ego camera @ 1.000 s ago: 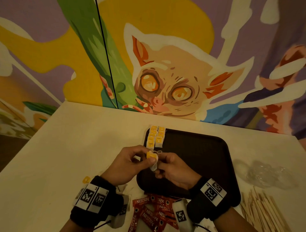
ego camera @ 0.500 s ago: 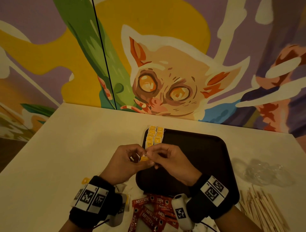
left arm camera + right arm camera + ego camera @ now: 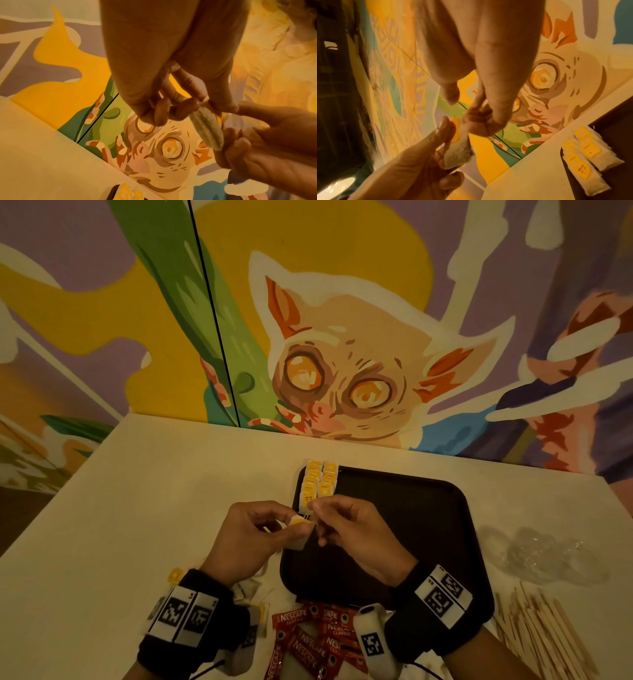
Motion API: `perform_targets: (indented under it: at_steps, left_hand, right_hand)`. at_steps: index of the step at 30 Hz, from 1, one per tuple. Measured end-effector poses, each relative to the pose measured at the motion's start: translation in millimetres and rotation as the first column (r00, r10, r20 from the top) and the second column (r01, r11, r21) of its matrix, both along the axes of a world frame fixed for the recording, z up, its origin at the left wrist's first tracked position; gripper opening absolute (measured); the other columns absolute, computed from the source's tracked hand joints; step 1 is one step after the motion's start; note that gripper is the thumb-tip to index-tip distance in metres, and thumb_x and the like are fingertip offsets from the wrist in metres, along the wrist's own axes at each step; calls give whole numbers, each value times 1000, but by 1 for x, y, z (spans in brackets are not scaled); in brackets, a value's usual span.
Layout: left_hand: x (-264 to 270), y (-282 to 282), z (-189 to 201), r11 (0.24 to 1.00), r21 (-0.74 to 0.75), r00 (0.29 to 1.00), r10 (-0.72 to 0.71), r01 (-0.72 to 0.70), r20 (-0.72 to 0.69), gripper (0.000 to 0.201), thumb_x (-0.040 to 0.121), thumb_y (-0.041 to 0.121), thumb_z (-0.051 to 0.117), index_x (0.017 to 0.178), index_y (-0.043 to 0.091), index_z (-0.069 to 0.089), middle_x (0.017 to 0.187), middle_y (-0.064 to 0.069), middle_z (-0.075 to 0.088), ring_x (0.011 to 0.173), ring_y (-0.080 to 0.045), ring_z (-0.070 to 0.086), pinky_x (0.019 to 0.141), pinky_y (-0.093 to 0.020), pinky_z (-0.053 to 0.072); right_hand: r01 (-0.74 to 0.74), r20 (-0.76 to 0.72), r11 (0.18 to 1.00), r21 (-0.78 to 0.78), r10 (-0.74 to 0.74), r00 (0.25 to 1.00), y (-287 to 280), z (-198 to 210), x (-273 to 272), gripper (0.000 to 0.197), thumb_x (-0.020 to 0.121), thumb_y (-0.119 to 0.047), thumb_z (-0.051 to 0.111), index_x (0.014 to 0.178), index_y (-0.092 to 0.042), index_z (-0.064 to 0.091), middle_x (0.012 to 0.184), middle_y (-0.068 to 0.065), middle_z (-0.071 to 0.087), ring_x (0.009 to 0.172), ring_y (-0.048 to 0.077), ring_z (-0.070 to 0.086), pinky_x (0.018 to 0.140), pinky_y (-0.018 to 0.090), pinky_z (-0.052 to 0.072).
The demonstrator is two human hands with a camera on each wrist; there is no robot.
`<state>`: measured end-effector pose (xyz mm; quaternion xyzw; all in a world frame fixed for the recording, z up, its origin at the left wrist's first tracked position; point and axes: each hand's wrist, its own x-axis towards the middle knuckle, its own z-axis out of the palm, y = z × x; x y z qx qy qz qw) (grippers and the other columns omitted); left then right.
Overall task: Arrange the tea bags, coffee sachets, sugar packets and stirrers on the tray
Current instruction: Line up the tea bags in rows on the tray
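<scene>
A white tea bag point(image 3: 297, 537) with a yellow tag hangs between my two hands over the near left edge of the dark tray point(image 3: 411, 518). My left hand point(image 3: 291, 529) pinches the tea bag point(image 3: 207, 128) between thumb and fingers. My right hand point(image 3: 317, 513) pinches its top by the yellow tag point(image 3: 455, 132), fingers curled. Two rows of yellow-tagged tea bags point(image 3: 318, 484) lie in the tray's far left corner, also in the right wrist view point(image 3: 587, 155). Red coffee sachets point(image 3: 315, 638) lie in a heap near the tray's front edge. Wooden stirrers point(image 3: 548, 635) lie at the right.
Crumpled clear plastic wrap point(image 3: 544, 556) sits on the table right of the tray. Loose tea bags point(image 3: 253, 589) lie under my left wrist on the pale table point(image 3: 137, 508). A painted mural wall point(image 3: 342, 337) stands right behind the table.
Both hands have kept the tea bag. The right hand's fingers moved over its top to the tag end, and the bag now hangs lower from the left fingers.
</scene>
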<state>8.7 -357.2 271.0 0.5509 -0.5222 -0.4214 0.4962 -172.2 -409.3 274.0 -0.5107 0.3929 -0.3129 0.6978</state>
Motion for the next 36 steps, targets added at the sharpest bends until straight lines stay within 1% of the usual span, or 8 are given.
perform_targets:
  at_steps: [4,8,10,16,20,24,27,36]
  left_hand:
    - [-2,-2,2,1000,-12,999,-14,15,46,13,72,21,77,82,12,78,78,-1,74,50,-11,55,45,-19,42]
    - [0,-2,1,999,-29,987,-30,35,157,13,75,25,75,86,20,79,78,9,74,53,-10,55,47,-21,43]
    - [1,-1,0,998,-50,978,-18,29,208,13,75,27,75,87,25,79,79,12,73,54,-12,55,47,-26,43]
    - [-1,-1,-1,996,-88,946,24,5,324,10,76,21,77,86,25,79,67,26,65,47,-2,47,46,-9,32]
    - [0,-3,-2,993,-114,898,16,38,440,14,77,20,78,83,33,77,77,29,67,60,-6,52,54,-5,35]
    - [2,-4,-5,989,-132,827,26,58,561,15,78,26,78,81,39,75,79,29,67,67,-9,51,60,-16,41]
    - [2,-5,-7,988,-142,799,42,55,599,11,78,28,78,82,38,74,78,26,68,67,-7,50,61,-27,46]
    - [3,-5,-5,995,-94,758,26,46,651,7,81,30,75,84,37,74,82,25,69,73,-5,52,63,-27,47]
  right_hand:
    - [-68,-42,993,99,72,997,-2,1,2,57,77,-52,64,108,-4,72,93,12,67,79,15,59,69,26,51]
    - [-53,-117,991,-120,39,992,-2,-1,-1,23,88,-24,69,105,-9,75,99,6,74,80,13,64,67,23,52]
    - [-32,-129,983,-181,9,992,-3,-3,-2,20,86,-17,71,104,-8,75,99,3,75,85,14,69,67,23,53]
    - [13,-169,956,-292,-65,983,-4,-3,-6,13,81,-9,77,94,-9,76,89,2,75,82,17,72,71,24,57]
    - [-48,-266,940,-338,-47,963,-6,-2,-9,18,82,-14,78,99,-17,75,86,2,73,80,12,70,75,26,58]
    - [-204,-416,914,-350,44,908,-8,2,-13,25,89,-21,70,114,-24,71,88,-1,70,78,12,69,79,30,59]
    - [-284,-498,886,-366,72,864,-7,8,-14,20,92,-24,67,110,-23,73,92,-7,72,78,8,68,75,26,59]
    - [-239,-537,865,-441,-40,843,-5,16,-20,9,89,-29,68,95,-27,74,86,-13,70,83,0,64,78,18,55]
